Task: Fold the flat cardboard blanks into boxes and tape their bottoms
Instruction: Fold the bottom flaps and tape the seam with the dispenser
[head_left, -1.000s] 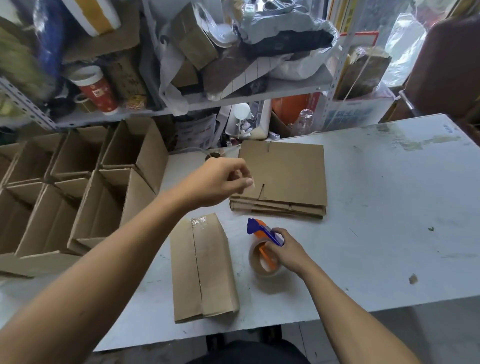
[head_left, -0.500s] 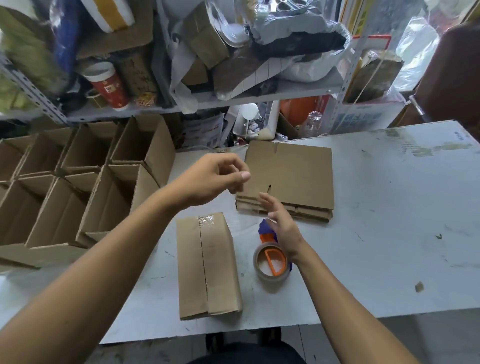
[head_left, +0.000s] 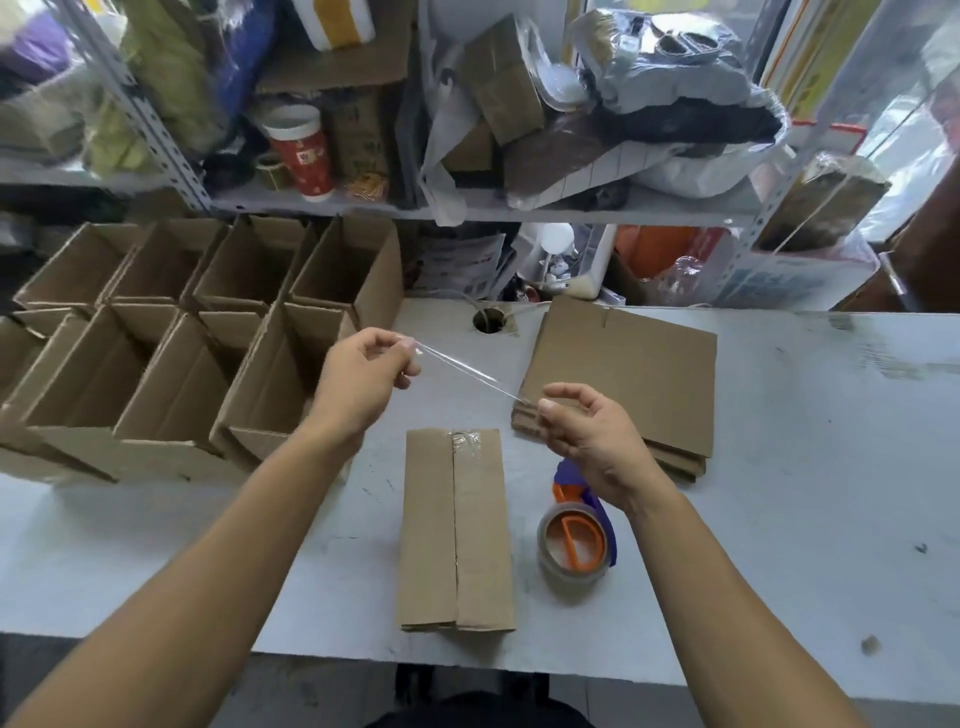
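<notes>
- Now the left hand (head_left: 358, 379) and right hand (head_left: 587, 436) hold a clear strip of tape (head_left: 467, 371) stretched between them above the table (head_left: 805, 493), each pinching one end.
- Directly below, a folded box (head_left: 456, 530) lies bottom up, tape at the far end of its seam.
- Just right of it stands the tape dispenser (head_left: 574, 545).
- Behind the right hand lies a stack of flat blanks (head_left: 623, 374).
- Further left stand finished open boxes (head_left: 197, 332).
</notes>
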